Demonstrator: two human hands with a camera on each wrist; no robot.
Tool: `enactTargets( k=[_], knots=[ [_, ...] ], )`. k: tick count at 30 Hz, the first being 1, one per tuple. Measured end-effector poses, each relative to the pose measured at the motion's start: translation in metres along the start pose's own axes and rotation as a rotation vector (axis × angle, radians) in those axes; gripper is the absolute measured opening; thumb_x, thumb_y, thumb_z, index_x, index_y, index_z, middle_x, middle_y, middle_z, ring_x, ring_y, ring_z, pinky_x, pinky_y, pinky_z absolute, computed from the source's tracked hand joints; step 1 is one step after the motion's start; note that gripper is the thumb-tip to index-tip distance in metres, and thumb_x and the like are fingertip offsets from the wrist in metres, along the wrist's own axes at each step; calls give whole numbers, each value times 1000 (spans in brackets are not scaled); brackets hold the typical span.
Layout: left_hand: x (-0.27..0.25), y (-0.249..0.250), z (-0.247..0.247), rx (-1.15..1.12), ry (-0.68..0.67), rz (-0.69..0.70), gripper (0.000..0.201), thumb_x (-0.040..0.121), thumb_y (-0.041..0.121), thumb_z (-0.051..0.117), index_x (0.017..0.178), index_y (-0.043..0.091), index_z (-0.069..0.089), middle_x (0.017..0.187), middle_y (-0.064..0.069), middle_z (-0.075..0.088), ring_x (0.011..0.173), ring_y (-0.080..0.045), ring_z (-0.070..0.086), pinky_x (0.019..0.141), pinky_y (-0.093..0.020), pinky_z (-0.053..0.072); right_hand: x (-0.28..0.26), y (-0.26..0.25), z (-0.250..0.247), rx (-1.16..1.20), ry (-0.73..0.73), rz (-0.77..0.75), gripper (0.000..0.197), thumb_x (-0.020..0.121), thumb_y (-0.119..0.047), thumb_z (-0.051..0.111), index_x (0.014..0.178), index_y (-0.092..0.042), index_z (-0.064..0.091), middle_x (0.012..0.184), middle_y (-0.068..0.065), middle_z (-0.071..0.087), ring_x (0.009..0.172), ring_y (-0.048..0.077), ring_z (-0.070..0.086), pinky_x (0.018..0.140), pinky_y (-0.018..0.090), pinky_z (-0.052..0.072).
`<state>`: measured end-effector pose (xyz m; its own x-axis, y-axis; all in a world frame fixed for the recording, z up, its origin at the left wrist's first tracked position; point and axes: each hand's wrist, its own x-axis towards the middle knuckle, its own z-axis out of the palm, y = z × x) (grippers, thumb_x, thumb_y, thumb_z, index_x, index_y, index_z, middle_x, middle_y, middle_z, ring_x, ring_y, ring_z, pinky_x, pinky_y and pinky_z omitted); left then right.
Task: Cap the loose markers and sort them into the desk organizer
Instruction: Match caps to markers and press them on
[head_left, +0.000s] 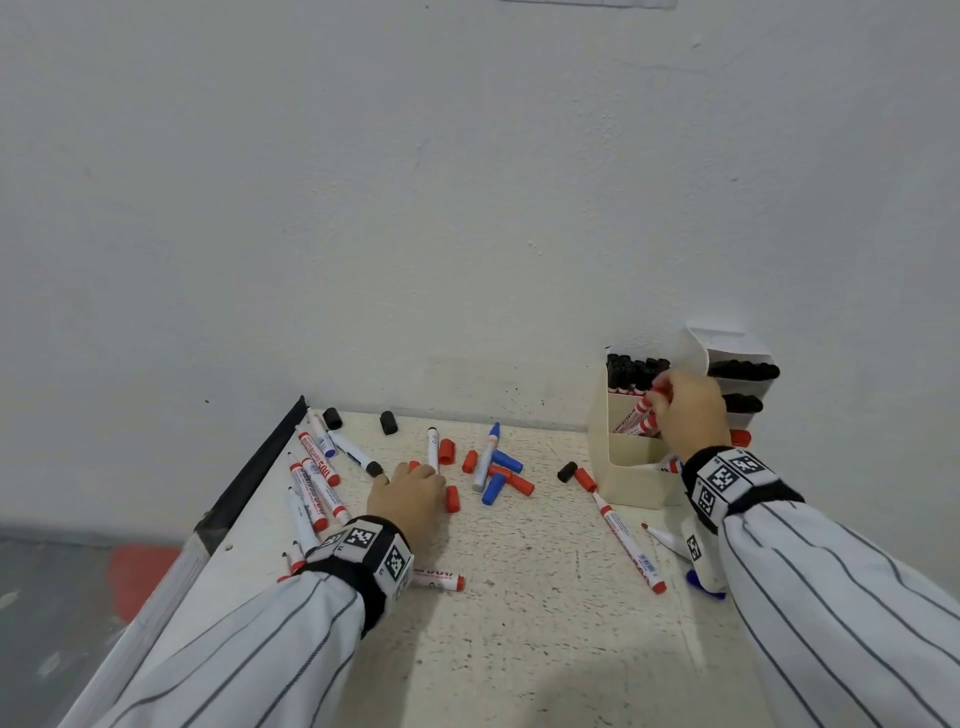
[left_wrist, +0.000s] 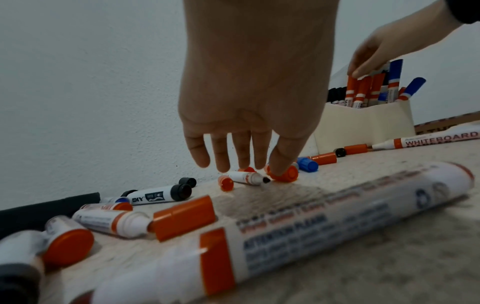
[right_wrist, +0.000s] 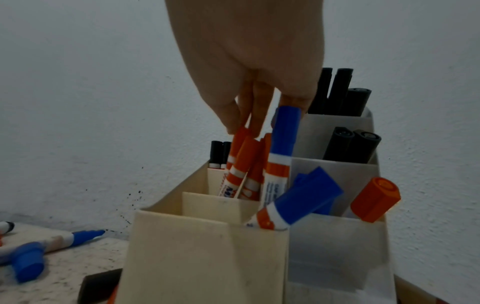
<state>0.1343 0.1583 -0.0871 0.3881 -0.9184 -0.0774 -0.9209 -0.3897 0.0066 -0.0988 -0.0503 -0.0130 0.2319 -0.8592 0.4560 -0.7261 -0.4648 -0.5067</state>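
At the right of the head view the right hand (head_left: 693, 410) pinches a red-capped marker (right_wrist: 240, 156) by its cap, presumably to stand it in the desk organizer (head_left: 631, 480), while the left hand (head_left: 408, 501), fingers (left_wrist: 281, 162) spread, touches a loose red cap (left_wrist: 284, 174) on the surface (head_left: 545, 597) at centre left.

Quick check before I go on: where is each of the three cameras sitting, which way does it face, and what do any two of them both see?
Head: on the person's head, looking down and forward at the table; shows both striped sleeves, left hand, right hand.
Left wrist: low, looking along the left hand toward loose red caps.
Right wrist: above the desk organizer, looking along the right hand, whose fingers touch a red-capped marker.
Shared: all three show the organizer.
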Motion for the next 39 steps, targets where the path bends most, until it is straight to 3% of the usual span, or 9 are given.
enactTargets(
  k=[4,8,11,14,19,26,31,36,39],
  knots=[
    [2,-1,4,-39,-16,-3,32,96,26,39,124,23,52,128,3,52,117,-21,46,100,-41,35,-6,-4,1,-320,-75,13,21,90,-15,50,105,-10,63,114,13,58,110,34,41,92,42,32],
    [6,-3,-1,-87,5,-12,37,90,28,51,127,28,52,122,3,57,114,-18,49,103,-39,36,-21,-15,9,-106,15,-185,14,87,-8,53,94,-5,65,100,11,56,96,29,51,83,39,42],
    [8,-5,0,-53,-45,26,45,86,32,59,130,33,48,135,3,45,126,-20,39,107,-44,31,-34,-27,23,44,-305,-242,18,90,-7,49,99,-9,64,100,5,60,91,19,56,81,29,47],
    [10,-7,0,-25,-80,98,38,87,26,60,124,33,53,142,4,36,130,-21,33,108,-44,30,-43,-29,48,-24,-680,-148,30,92,-13,48,118,-17,60,126,2,55,112,17,52,93,22,39],
    [13,-9,2,-65,-30,138,32,83,18,65,114,25,59,132,2,45,121,-20,41,101,-35,39,-52,-30,78,-305,-874,-104,46,93,-11,40,139,-17,40,141,11,41,125,27,44,101,30,40],
    [13,-12,-3,-361,319,119,20,93,25,52,111,21,58,123,4,55,106,-15,52,93,-32,45,-62,-33,96,-383,-751,-137,32,89,0,46,119,-6,53,128,12,36,100,26,53,89,29,48],
    [7,-4,-17,-559,614,54,29,98,28,43,121,15,54,111,-1,64,97,-16,59,86,-32,48,-66,-35,93,-263,-677,-112,13,88,-2,49,87,-16,50,110,9,46,89,18,46,85,27,44],
    [1,11,-38,-698,759,14,32,99,29,40,122,10,50,96,-7,67,89,-20,62,82,-37,50,-67,-49,77,26,-448,-86,27,91,-4,44,115,-6,56,118,10,55,106,21,52,92,25,41],
    [-5,25,-47,-816,717,37,34,99,31,38,125,11,48,101,1,62,90,-10,56,81,-25,47,-64,-61,65,224,-339,-155,26,86,3,51,108,-3,62,114,10,51,98,14,49,92,15,39]
  ],
)
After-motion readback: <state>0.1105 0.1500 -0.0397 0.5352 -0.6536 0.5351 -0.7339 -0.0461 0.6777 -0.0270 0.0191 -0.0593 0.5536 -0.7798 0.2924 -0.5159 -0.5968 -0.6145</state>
